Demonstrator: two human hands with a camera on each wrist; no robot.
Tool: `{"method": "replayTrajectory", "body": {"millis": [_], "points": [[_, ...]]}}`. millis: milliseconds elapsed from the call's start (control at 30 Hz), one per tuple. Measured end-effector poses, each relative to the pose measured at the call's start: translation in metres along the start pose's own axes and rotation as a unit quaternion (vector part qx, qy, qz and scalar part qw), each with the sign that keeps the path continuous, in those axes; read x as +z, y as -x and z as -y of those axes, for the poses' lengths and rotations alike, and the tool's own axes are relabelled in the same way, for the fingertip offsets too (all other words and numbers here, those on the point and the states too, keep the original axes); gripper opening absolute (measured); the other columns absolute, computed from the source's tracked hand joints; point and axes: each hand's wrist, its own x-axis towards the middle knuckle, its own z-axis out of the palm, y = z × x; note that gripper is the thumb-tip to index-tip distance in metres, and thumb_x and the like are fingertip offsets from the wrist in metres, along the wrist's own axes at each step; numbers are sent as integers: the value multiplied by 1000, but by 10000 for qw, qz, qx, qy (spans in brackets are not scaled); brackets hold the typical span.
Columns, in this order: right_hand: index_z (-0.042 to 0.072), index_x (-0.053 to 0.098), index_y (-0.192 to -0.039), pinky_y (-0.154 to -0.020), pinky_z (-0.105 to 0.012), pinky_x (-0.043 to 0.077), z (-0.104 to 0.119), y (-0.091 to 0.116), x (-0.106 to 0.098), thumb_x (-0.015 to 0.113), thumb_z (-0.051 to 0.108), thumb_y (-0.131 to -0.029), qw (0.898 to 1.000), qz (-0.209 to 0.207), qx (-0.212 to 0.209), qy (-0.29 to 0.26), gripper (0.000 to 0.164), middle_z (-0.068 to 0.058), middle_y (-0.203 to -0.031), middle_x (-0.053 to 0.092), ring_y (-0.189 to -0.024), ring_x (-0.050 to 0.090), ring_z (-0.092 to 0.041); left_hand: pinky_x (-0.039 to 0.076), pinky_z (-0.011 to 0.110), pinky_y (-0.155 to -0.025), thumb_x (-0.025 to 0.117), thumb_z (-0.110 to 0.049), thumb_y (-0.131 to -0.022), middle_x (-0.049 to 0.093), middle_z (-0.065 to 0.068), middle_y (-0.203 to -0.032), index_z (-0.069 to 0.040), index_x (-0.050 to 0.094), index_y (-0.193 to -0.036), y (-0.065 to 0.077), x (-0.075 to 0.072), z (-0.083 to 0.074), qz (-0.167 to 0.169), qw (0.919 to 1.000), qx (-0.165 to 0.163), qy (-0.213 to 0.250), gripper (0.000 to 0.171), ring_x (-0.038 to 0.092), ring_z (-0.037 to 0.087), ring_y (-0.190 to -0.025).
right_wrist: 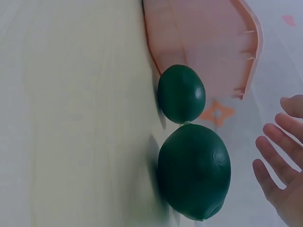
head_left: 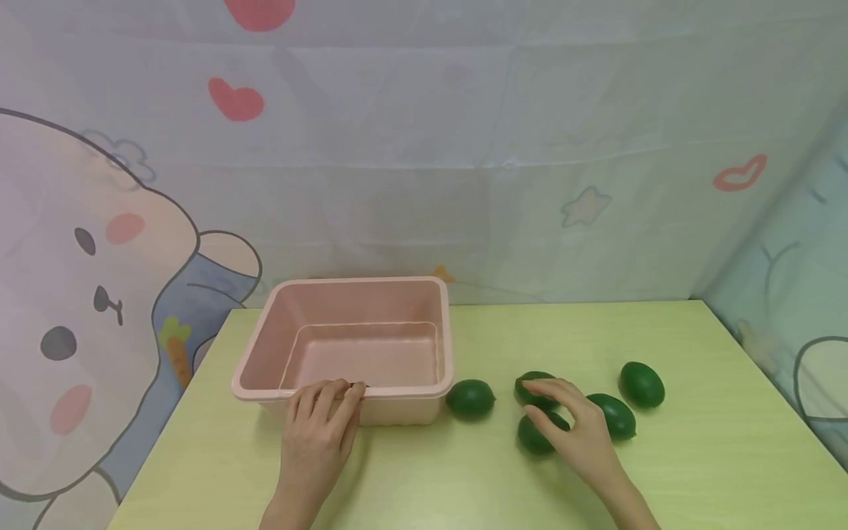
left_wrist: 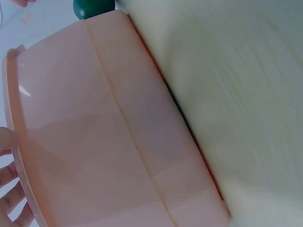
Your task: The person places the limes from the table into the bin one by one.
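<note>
My left hand (head_left: 316,434) grips the near rim of a pink plastic bin (head_left: 371,412). In the left wrist view, the thumb and the fingers (left_wrist: 10,198) lie on opposite sides of that rim. My right hand (head_left: 579,434) hovers over a group of glossy dark green limes, its fingers relaxed and holding nothing. Below its fingertips are one lime (head_left: 536,436) and, just behind, another lime (head_left: 530,394), partly hidden by the hand. To the hand's right lies a lime (head_left: 615,418). In the right wrist view, the fingers stand apart from the nearest lime (right_wrist: 195,172).
A lime (head_left: 470,399) sits by the bin's right front corner, and another lime (head_left: 641,384) lies farthest right. All rest on a light yellow-green table (head_left: 450,486). Behind it hangs a printed cloth (head_left: 411,147) with hearts and a cartoon animal.
</note>
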Motion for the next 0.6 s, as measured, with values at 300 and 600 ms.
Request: {"method": "replayTrajectory", "body": {"millis": [300, 600], "points": [[12, 68, -114, -88, -10, 45, -7, 4, -7, 74, 9, -82, 9977, 257, 533, 318, 33, 2, -113, 68, -103, 55, 2, 44, 42, -82, 45, -27, -102, 66, 8, -93, -10, 71, -99, 0, 0, 0, -29, 10000, -10, 11, 31, 58, 29, -90], [15, 67, -116, -89, -11, 45, -13, 9, -11, 74, 17, -84, 9936, 510, 822, 583, 33, 6, -112, 67, -103, 54, 4, 45, 42, -82, 45, -26, -102, 66, 8, -93, -10, 71, -99, 1, 1, 0, -10, 10000, -9, -21, 31, 58, 29, -90]]}}
